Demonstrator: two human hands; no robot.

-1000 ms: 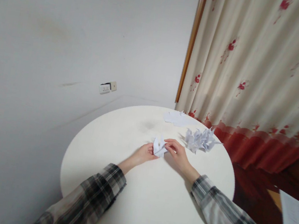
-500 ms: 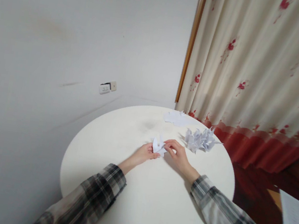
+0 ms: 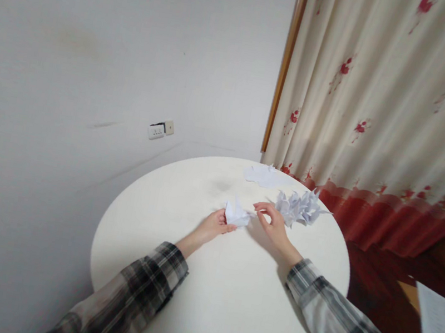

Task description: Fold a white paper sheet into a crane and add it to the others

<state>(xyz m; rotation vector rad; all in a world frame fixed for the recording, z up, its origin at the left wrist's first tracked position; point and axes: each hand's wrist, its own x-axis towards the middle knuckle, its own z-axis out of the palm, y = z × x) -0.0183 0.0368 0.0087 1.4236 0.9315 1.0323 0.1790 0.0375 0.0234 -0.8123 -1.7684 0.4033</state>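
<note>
My left hand (image 3: 213, 227) grips a folded white paper figure (image 3: 236, 215) by its left side, thumb in front, just over the round white table (image 3: 191, 308). The figure has pointed tips and resembles an origami crane. To its right is my right hand (image 3: 272, 224), fingers curved and apart with nothing visible between them, a small gap away from the paper. Beyond that hand, a cluster of folded paper cranes (image 3: 299, 208) is heaped near the table's right edge.
Flat white paper (image 3: 263, 176) lies at the table's far edge. A wall with a socket (image 3: 156, 132) stands behind on the left, and a flowered curtain (image 3: 368, 99) hangs at the right. Written sheets (image 3: 440, 322) are at the lower right, beyond the table.
My right hand has let go of the folded paper and moved a little to the right. The paper has turned somewhat in my left hand, which stays nearly in place.
</note>
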